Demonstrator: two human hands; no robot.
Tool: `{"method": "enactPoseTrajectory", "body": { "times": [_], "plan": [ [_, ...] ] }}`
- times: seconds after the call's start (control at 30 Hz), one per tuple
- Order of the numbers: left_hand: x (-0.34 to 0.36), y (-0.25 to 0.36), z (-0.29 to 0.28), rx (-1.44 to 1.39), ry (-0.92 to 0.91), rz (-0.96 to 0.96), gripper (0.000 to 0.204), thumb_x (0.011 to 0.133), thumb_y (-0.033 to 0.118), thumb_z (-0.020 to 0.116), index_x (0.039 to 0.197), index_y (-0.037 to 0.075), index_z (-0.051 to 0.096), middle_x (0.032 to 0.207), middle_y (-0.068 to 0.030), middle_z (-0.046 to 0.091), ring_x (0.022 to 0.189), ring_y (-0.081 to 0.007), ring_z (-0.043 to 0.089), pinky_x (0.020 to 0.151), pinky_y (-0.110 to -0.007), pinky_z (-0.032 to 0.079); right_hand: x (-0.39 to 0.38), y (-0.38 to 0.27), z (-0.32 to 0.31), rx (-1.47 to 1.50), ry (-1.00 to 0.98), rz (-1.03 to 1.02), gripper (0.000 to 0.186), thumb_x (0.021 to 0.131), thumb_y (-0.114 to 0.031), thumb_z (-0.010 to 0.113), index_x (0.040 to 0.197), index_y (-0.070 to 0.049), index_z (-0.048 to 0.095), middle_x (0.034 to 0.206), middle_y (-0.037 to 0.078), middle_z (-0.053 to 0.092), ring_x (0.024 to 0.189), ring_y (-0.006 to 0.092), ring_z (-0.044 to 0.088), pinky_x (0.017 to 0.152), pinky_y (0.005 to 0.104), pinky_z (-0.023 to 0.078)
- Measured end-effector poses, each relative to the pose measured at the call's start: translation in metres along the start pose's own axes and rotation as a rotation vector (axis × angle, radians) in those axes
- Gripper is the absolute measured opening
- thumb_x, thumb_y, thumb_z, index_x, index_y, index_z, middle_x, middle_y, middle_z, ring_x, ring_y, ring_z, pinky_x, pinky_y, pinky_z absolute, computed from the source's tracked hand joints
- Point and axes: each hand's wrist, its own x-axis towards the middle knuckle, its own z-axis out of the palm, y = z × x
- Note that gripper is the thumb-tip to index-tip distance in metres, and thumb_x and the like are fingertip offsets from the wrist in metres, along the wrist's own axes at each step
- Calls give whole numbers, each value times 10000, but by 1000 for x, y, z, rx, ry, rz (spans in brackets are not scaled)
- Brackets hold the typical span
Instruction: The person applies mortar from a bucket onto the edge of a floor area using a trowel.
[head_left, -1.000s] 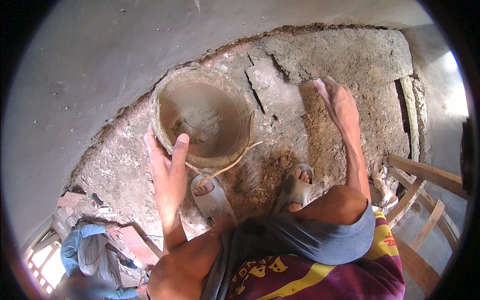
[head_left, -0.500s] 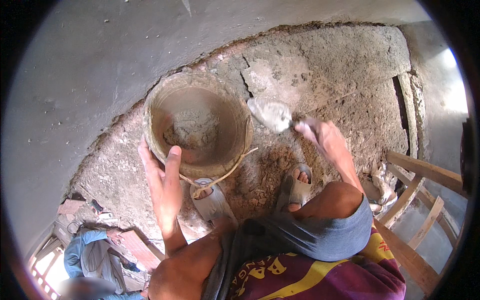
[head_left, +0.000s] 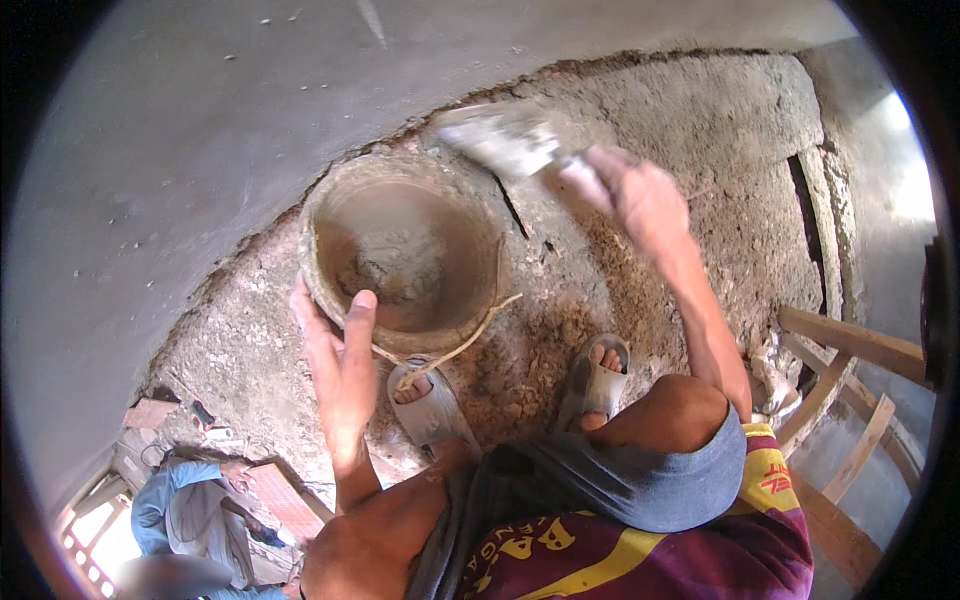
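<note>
A round, mortar-crusted bucket (head_left: 318, 235) stands on the rough ground close to the wall, with grey wet mortar (head_left: 398, 268) in its bottom. My left hand (head_left: 345, 370) grips the near left rim, thumb over the edge and fingers along the outside. A rope handle (head_left: 468, 343) hangs down at the bucket's near right side. My right hand (head_left: 645, 205) is closed round the handle of a trowel (head_left: 500, 138). Its blade, pale with mortar and smeared by motion, is beyond the bucket's far right rim, near the foot of the wall.
A smooth grey plastered wall (head_left: 200, 150) curves along the left and far side. Wooden framing (head_left: 850, 345) stands at the right. My sandalled feet (head_left: 430, 405) are just short of the bucket. At the lower left, another person (head_left: 190, 510) is beside a reddish board (head_left: 285, 500).
My right hand has moved the trowel away from me and to the left, from beside the bucket to beyond its far right rim. My left hand stays on the rim.
</note>
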Motion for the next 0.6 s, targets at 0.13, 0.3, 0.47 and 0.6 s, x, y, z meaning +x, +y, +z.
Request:
{"method": "enactPoseTrajectory", "body": {
  "times": [0.13,0.3,0.47,0.6],
  "plan": [
    [2,-36,0,95,104,-117,838,1006,282,649,1615,-64,189,1618,-242,331,1474,-283,344,1234,-367,202,-47,-3,8,171,24,20,435,1022,-524,562,1180,-148,714,876,126,744,713,300,720,631,423,585],
    [-2,-20,2,-60,33,-127,839,997,242,634,1630,-46,164,1645,-234,281,1481,-283,335,1233,-383,221,-121,93,9,366,-116,340,535,1026,-542,558,1183,-56,719,917,181,741,815,327,720,777,465,555],
    [-13,-18,12,-40,-9,-97,784,984,114,607,1620,-60,183,1606,-231,349,1427,-265,405,1189,-360,303,-95,156,16,195,-30,437,611,1011,-575,550,1195,-23,733,963,193,767,823,323,744,784,459,582],
    [-8,-17,25,-32,-82,-92,729,978,72,602,1592,-79,239,1532,-231,448,1380,-265,465,1168,-353,334,-30,190,5,165,-78,397,610,994,-601,545,1240,-74,729,969,169,773,785,318,744,779,460,600]
  ]
}}
